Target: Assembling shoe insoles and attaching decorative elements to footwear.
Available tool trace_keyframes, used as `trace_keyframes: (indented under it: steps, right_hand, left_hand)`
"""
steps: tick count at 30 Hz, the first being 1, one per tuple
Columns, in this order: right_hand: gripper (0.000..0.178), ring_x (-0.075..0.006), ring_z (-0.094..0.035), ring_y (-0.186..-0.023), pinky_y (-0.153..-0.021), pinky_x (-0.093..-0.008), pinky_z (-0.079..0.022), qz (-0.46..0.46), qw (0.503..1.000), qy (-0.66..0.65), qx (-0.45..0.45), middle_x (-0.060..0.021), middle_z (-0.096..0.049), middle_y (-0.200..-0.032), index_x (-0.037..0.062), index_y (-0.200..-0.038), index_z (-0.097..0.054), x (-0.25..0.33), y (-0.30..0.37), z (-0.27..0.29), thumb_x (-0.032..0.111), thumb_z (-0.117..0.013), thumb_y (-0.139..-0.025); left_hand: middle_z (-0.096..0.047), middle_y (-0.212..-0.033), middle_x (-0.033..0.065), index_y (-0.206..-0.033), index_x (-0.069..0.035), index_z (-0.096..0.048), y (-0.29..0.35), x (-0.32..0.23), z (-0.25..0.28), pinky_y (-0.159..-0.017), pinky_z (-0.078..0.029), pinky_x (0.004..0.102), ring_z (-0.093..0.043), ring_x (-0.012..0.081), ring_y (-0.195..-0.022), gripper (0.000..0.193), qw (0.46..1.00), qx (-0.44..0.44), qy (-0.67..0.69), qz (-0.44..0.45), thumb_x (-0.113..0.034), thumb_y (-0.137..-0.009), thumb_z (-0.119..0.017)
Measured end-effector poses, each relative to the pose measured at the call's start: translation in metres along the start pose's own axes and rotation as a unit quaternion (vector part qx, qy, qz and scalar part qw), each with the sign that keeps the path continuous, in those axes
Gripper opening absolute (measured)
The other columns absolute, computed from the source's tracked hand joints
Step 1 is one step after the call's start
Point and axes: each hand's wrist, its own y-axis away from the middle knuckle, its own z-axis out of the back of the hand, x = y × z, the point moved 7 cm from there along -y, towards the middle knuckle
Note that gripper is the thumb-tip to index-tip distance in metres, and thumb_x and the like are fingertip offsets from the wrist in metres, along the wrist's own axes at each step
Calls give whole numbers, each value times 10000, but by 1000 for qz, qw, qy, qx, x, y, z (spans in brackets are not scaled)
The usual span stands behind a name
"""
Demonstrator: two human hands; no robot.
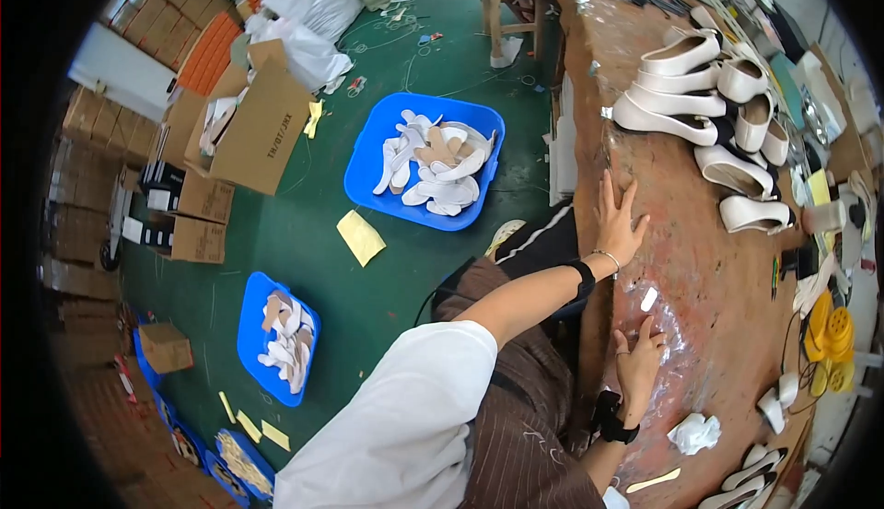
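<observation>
My left hand (619, 225) rests on the worn reddish-brown workbench (709, 343) near its edge, fingers spread, holding nothing. My right hand (639, 362) is nearer to me on the same bench, fingers apart and nothing visible in them. Between the two hands lies a small white rectangular piece (650, 299), touched by neither. Beyond my left hand, several cream-white heeled shoes (668, 108) stand clustered on the bench. A crumpled white paper (694, 433) and a pale yellow strip (654, 480) lie close to my right wrist.
Blue tubs (354, 177) of white and tan insole-like pieces stand on the green floor, with yellow sheets (361, 238) nearby. Open cardboard boxes (253, 136) and white sacks (313, 7) sit farther left. Yellow clogs (831, 339) and more cream shoes (750, 477) line the bench's far side.
</observation>
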Motion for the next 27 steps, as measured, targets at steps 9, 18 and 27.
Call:
trace_keyframes:
  steps: [9,18,27]
  right_hand:
    - [585,-484,-632,-1006,-861,-499,-514,40,997,5,64,-314,-647,-1107,-2,-1318,-572,6,-17,30,335,-716,-863]
    - [556,-249,-598,-1212,-1007,-333,-452,254,944,-179,110,-267,-615,-1282,-68,-1351,-526,271,-186,23,204,-696,-896]
    - [875,-382,-497,-1301,-1089,-414,-410,375,873,24,313,-264,-556,-1336,-65,-1337,-506,526,-403,-435,434,-845,-704]
  left_hand:
    - [12,-1622,254,-1463,-138,-434,3,7,-8,-1081,-197,724,-84,510,-1468,629,999,29,11,40,-264,-895,-670]
    - [74,-1630,231,-1519,-62,-335,-8,21,37,-1085,-160,757,35,479,-1492,768,941,218,256,49,-164,-822,-641]
    - [-334,-1514,254,-1429,-90,-452,-44,261,231,-1084,-223,666,-292,479,-1392,716,894,144,-190,379,-324,-815,-736]
